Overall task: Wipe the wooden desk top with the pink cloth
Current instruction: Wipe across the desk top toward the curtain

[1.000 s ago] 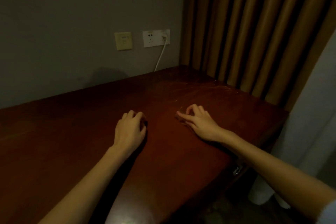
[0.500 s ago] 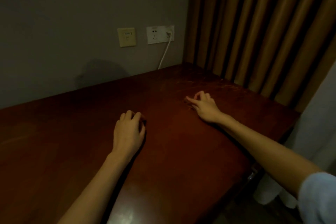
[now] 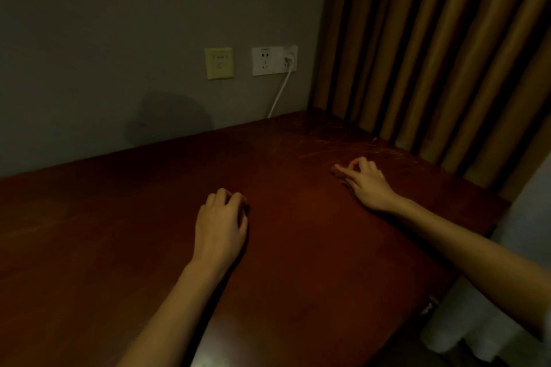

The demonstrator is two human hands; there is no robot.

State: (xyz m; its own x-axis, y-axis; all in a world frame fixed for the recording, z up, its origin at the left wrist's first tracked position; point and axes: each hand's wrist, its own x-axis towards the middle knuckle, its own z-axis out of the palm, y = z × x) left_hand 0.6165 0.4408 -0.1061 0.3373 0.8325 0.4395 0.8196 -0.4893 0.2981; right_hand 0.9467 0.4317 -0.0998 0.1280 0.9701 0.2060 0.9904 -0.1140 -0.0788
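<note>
We see a dark red-brown wooden desk top [image 3: 313,247], left hand [image 3: 220,223] resting on it with curled fingers, right hand [image 3: 368,183] too, well apart, with pale scratches [image 3: 337,140] just beyond the right.

**Polished wood, matt wall, dull cloth**

The table [image 3: 298,247] is made of dark red-brown wood, finished smooth with a low gloss, and its far right corner is marked by fine pale scratches. The wall [image 3: 119,39] is painted a matt grey. The curtain [image 3: 432,53] is made of heavy brown cloth, dull and pleated. The white socket plate [image 3: 269,60] and the yellowish plate [image 3: 219,63] are seen as smooth plastic, and the white cable [image 3: 278,95] is smooth-coated.
</note>
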